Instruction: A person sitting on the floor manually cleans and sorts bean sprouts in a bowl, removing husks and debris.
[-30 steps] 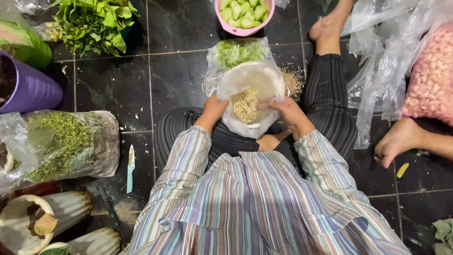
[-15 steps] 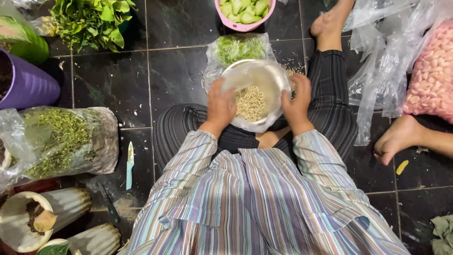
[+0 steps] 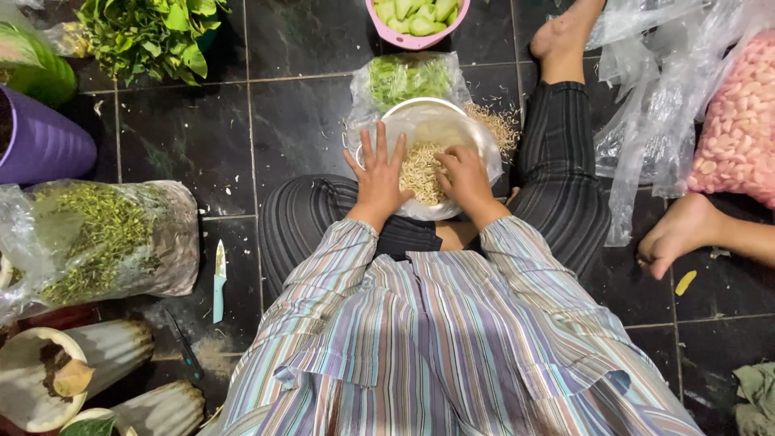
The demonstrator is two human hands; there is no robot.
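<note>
Seated on a dark tiled floor (image 3: 307, 121), bowl (image 3: 436, 106) between the knees, lined with a clear plastic liner (image 3: 440, 129) and part-filled with pale sprouts (image 3: 420, 171).

Left hand (image 3: 379, 173): flat, fingers spread wide, pressed on the near-left rim and liner; clasped on nothing.

Right hand (image 3: 464, 176): just beside the left, fingers curled down into the sprouts. Cannot tell whether any strands are pinched, since the fingertips are buried.

Sprouts directly under and between both hands, touching the right fingers and close to the left thumb.

Beyond the fingertips: bag of greens (image 3: 408, 77), touching the bowl's far rim; further out, pink bowl (image 3: 412, 34) of cut green pieces. Outward of the right hand, past the rim: spilled sprouts (image 3: 504, 125) on the floor. Well out from the left hand, back toward the elbow: knife (image 3: 219, 278), and a herb bag (image 3: 97, 234) past it. Far out on the right hand's side: another person's foot (image 3: 678, 230).

For clean work, as judged here: steady the bowl with the flat left palm, pinning the liner against slipping; work the right fingers loosely through the heap, lifting small tufts rather than clumps; stay low and inside the rim, given the strands already lost over the far edge.
</note>
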